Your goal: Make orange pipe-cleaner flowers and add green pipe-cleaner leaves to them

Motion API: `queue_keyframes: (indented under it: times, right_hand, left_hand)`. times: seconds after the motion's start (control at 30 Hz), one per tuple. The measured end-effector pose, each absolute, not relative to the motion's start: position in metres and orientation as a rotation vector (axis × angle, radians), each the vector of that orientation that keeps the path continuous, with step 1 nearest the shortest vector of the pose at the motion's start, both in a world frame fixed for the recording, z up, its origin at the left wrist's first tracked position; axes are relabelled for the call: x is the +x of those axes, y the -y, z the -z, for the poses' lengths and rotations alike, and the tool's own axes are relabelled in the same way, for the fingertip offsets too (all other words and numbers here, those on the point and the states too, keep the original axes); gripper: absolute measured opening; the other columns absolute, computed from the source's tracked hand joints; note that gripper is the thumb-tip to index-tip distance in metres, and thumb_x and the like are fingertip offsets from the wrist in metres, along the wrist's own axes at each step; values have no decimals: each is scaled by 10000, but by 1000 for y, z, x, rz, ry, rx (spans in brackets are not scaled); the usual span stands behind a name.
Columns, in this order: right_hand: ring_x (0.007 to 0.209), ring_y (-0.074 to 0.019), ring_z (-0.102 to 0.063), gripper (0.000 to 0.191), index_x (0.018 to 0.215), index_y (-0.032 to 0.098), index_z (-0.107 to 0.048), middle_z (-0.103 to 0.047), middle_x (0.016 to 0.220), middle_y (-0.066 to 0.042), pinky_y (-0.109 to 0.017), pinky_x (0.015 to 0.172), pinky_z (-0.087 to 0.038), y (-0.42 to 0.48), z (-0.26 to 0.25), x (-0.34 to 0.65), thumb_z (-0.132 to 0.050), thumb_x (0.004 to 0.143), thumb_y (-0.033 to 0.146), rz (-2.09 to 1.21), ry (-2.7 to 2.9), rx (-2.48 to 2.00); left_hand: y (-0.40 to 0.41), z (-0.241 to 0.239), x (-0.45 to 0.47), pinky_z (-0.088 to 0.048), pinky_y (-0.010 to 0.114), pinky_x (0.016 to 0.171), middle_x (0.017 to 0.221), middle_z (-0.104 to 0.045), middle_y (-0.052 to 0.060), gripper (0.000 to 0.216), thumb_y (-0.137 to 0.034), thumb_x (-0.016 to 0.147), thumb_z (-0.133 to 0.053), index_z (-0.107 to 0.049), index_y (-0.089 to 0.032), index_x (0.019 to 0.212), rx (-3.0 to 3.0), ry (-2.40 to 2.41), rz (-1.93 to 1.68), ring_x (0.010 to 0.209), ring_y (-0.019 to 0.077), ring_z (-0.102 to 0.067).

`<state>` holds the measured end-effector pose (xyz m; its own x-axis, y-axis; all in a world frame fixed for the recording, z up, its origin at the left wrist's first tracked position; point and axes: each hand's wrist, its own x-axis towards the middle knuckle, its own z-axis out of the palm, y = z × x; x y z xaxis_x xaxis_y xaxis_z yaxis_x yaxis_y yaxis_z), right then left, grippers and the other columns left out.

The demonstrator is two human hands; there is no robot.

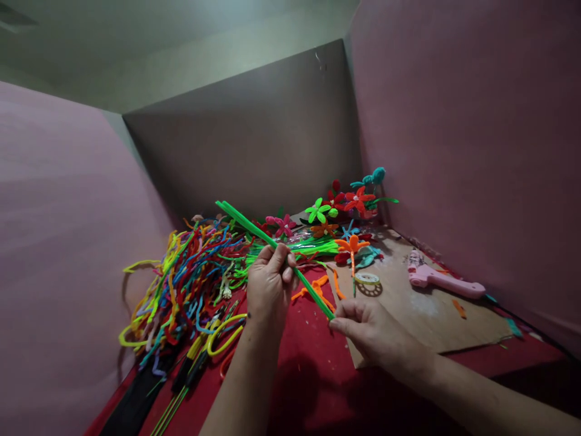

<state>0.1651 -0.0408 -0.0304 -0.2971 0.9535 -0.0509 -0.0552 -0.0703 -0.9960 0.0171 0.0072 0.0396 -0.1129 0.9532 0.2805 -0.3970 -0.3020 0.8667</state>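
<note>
Green pipe cleaners (pixel 247 224), several lying together as one thin bundle, slant down across the middle of the view. My left hand (pixel 271 275) is closed around the middle of the bundle. At its lower right end my right hand (pixel 370 327) pinches the tips between thumb and fingers. Just behind the right hand stands an orange pipe-cleaner flower (pixel 353 247) on a thin stem. Beneath the bundle, orange pipe-cleaner pieces (pixel 320 290) lie on the red tablecloth (pixel 304 345).
A tangled heap of coloured pipe cleaners (pixel 195 272) fills the left side, with yellow-handled pliers (pixel 197 348) in front. Finished flowers (pixel 358 198) stand at the back. On the cardboard (pixel 426 321) lie a pink glue gun (pixel 445 280) and a tape roll (pixel 367 278). Pink walls flank the table.
</note>
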Motion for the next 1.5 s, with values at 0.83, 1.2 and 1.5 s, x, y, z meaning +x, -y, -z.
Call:
queue_keyframes:
  times: [0.83, 1.2, 1.5]
  right_hand:
    - [531, -118, -560, 126, 635, 113, -627, -613, 582, -24, -261, 543, -445, -42, 7, 147, -705, 597, 203, -1767, 1042, -530]
    - [547, -104, -550, 52, 646, 111, -632, -616, 592, -31, -234, 537, -433, -47, 26, 143, -662, 636, 152, -1892, 854, -548]
    - [456, -81, -508, 83, 663, 100, -602, -592, 557, -19, -201, 442, -365, -43, 25, 144, -651, 632, 160, -1915, 873, -636]
  left_hand:
    - [-34, -12, 14, -253, 164, 348, 395, -467, -47, 219, -298, 667, -688, -575, -120, 607, 1198, -965, -1420, 335, 39, -371]
    - [-36, -6, 12, -293, 189, 356, 420, -498, -31, 285, -276, 701, -636, -468, -146, 511, 1394, -1060, -1354, 344, 61, -410]
    - [-35, -4, 11, -298, 192, 373, 405, -477, -41, 271, -274, 713, -615, -461, -157, 523, 1432, -1040, -1408, 353, 67, -407]
